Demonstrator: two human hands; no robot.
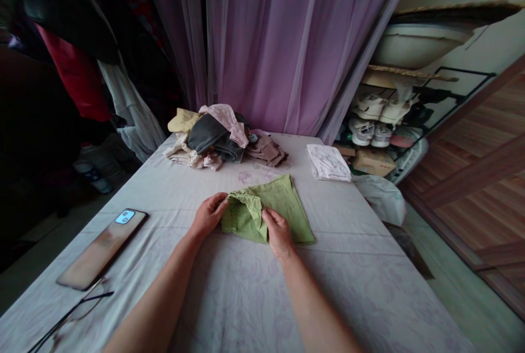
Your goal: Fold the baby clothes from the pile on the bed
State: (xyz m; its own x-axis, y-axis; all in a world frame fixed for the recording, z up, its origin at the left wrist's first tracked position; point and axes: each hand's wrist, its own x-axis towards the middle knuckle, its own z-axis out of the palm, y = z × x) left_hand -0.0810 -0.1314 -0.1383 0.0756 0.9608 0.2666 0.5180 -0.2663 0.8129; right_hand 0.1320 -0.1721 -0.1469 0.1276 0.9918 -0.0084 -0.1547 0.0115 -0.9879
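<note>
Green shorts [287, 205] with a gathered elastic waistband lie on the cloth-covered table [246, 298], the waistband end lifted toward me. My left hand [210, 213] pinches the left end of the waistband between thumb and fingers. On the other side, my right hand [278, 231] grips the waistband's right end, fingers curled. Between my hands the waistband opening gapes a little. The far part of the shorts spreads flat toward the right.
A heap of clothes [213, 137] sits at the table's far side, with a folded patterned cloth [328, 162] at far right. A phone [102, 249] and eyeglasses [77, 306] lie on the left. Beyond hang purple curtains [266, 41]; a shoe rack [375, 115] stands right.
</note>
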